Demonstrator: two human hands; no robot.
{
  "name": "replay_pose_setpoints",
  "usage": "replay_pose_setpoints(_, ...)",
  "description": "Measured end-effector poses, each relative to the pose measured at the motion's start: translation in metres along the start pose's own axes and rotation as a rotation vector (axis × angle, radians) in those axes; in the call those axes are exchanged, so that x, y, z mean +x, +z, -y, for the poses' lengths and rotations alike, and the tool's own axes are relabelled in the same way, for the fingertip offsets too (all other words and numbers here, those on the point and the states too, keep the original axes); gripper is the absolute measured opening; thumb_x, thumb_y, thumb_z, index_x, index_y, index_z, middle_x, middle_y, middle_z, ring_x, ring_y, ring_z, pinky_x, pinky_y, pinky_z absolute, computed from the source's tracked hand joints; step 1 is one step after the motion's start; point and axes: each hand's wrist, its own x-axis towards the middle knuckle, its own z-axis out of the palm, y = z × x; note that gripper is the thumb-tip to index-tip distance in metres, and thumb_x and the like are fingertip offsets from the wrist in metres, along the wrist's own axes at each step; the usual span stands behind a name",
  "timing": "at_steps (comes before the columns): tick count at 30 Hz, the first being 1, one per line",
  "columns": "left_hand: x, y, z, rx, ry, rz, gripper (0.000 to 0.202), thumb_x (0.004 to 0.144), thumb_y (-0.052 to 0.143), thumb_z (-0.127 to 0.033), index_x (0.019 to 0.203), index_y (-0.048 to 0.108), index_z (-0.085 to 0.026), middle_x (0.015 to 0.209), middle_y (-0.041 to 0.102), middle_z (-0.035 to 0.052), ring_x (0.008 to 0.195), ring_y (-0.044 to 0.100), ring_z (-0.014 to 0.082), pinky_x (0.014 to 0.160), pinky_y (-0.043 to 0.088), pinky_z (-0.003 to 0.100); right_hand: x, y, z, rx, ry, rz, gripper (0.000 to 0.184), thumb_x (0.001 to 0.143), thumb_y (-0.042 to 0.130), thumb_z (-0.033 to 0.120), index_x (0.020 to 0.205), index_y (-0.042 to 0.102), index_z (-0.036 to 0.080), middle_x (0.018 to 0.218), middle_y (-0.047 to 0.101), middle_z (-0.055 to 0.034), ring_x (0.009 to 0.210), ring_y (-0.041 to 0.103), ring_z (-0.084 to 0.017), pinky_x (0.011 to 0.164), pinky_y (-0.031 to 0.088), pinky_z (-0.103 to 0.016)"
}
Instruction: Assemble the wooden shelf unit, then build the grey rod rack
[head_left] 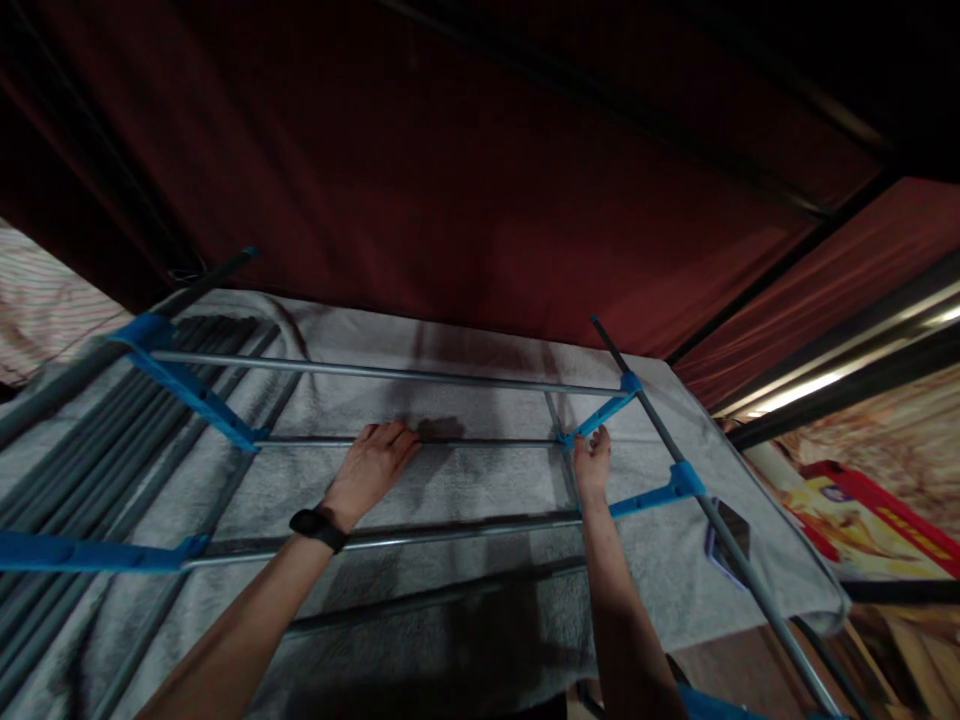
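A metal drying rack (390,374) with grey rods and blue plastic joints stands in front of me. A grey-white towel (465,480) lies spread under its rods. My left hand (373,465), with a black band on the wrist, lies flat with fingers stretched out on the towel at the second rod. My right hand (592,462) is closed in a pinch at the blue joint (600,415) on the rack's right end, where the towel's edge meets the rod.
Dark red curtains (465,190) hang behind the rack. A bundle of grey rods (67,450) lies folded on the left. A striped cloth (37,300) shows at far left. A colourful printed box (862,520) sits at lower right.
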Motion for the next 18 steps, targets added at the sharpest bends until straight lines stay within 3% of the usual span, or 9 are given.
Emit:
replay_pose_setpoints(3, 0.009, -0.04, -0.031, 0.048, 0.117, -0.266, 0.022, 0.096, 0.051, -0.021, 0.113, 0.064, -0.022, 0.108, 0.07, 0.0088, 0.101, 0.062, 0.0233, 0.092, 0.042, 0.041, 0.012, -0.017, 0.029, 0.24, -0.092, -0.152, 0.074, 0.078, 0.053, 0.041, 0.147, 0.037, 0.017, 0.146, 0.046, -0.016, 0.131, 0.048, -0.026, 0.11, 0.036, -0.044)
replay_pose_setpoints(6, 0.035, -0.076, -0.044, 0.13, 0.093, -0.479, 0.027, 0.094, 0.056, -0.026, 0.12, 0.06, -0.019, 0.115, 0.067, 0.0122, 0.112, 0.059, 0.0271, 0.098, 0.038, 0.045, 0.023, -0.031, 0.059, 0.408, -0.217, -0.15, 0.072, 0.079, 0.052, 0.038, 0.147, 0.038, 0.021, 0.15, 0.043, -0.0112, 0.135, 0.044, -0.024, 0.114, 0.032, -0.043)
replay_pose_setpoints(8, 0.055, -0.092, -0.039, 0.153, 0.078, -0.438, 0.031, 0.096, 0.053, -0.032, 0.122, 0.059, -0.017, 0.119, 0.066, 0.0137, 0.114, 0.059, 0.0291, 0.098, 0.038, 0.046, 0.028, -0.036, 0.073, 0.442, -0.259, -0.128, 0.067, 0.081, 0.051, 0.039, 0.145, 0.042, 0.022, 0.15, 0.042, -0.0093, 0.137, 0.041, -0.023, 0.115, 0.03, -0.042)
replay_pose_setpoints(11, 0.077, -0.102, -0.025, 0.184, 0.081, -0.253, 0.032, 0.099, 0.046, -0.037, 0.116, 0.063, -0.017, 0.106, 0.069, 0.0128, 0.101, 0.062, 0.0296, 0.089, 0.041, 0.044, 0.032, -0.033, 0.082, 0.517, -0.234, -0.093, 0.063, 0.086, 0.049, 0.046, 0.144, 0.045, 0.022, 0.138, 0.054, -0.0083, 0.128, 0.048, -0.022, 0.11, 0.034, -0.042)
replay_pose_setpoints(15, 0.087, -0.103, -0.016, 0.218, 0.067, -0.112, 0.033, 0.101, 0.042, -0.04, 0.096, 0.066, -0.017, 0.086, 0.067, 0.0109, 0.086, 0.063, 0.0279, 0.075, 0.04, 0.04, 0.04, -0.022, 0.083, 0.617, -0.168, -0.096, 0.067, 0.092, 0.037, 0.059, 0.143, 0.047, 0.017, 0.106, 0.065, -0.0061, 0.099, 0.06, -0.019, 0.094, 0.045, -0.037)
replay_pose_setpoints(18, 0.087, -0.106, -0.017, 0.23, 0.069, -0.098, 0.033, 0.101, 0.041, -0.039, 0.092, 0.064, -0.017, 0.086, 0.066, 0.0106, 0.084, 0.063, 0.0268, 0.073, 0.039, 0.039, 0.044, -0.017, 0.083, 0.52, -0.189, -0.154, 0.067, 0.094, 0.03, 0.062, 0.14, 0.052, 0.018, 0.102, 0.063, -0.005, 0.089, 0.056, -0.018, 0.086, 0.046, -0.034)
